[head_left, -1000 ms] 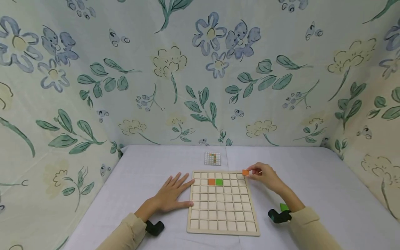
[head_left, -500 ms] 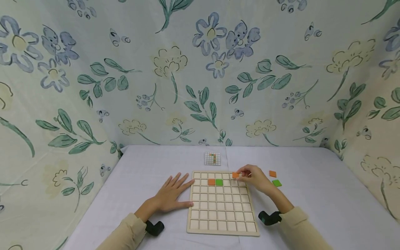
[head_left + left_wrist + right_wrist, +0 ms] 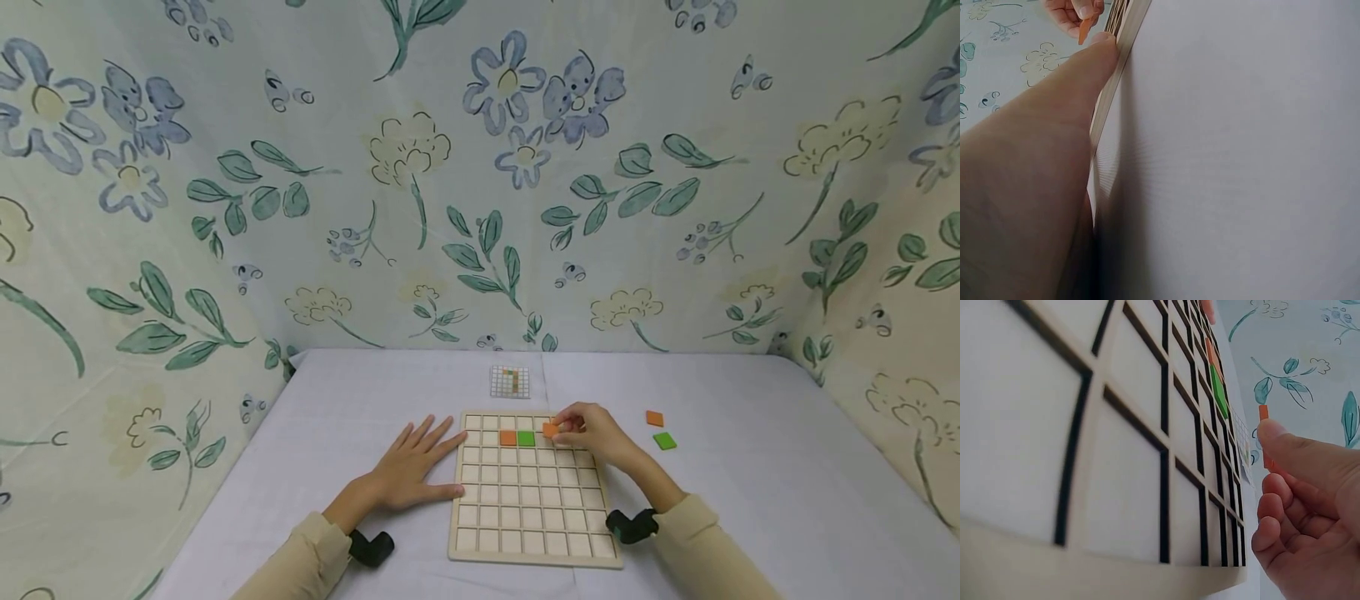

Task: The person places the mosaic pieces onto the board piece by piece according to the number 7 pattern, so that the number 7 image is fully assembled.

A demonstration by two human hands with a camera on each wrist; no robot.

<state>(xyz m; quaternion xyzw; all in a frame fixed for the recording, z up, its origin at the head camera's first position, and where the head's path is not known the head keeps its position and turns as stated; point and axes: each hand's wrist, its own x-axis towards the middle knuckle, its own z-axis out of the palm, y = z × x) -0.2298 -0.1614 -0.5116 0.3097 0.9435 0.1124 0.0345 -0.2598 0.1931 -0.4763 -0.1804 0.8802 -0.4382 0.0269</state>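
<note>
A wooden grid board [image 3: 517, 560] lies on the white-covered table. One orange tile [image 3: 508, 437] and one green tile [image 3: 527, 437] sit side by side in its second row. My right hand [image 3: 596, 433] pinches another orange tile [image 3: 551, 430] between thumb and fingers, over the board just right of the green one. In the right wrist view that pinched tile [image 3: 1264, 412] stands on edge above the grid. My left hand [image 3: 412, 467] is spread flat at the board's left side, its thumb and a fingertip touching the frame.
Behind the board lies a small printed grid card [image 3: 510, 382] with coloured squares. Loose on the cloth to the right are an orange tile [image 3: 655, 418] and a green tile [image 3: 664, 441]. A floral curtain [image 3: 480, 250] rises behind the table.
My right hand has moved left with the orange tile, from the board's top right corner to near the green tile. The loose tiles at right have come into view. My left hand has stayed put.
</note>
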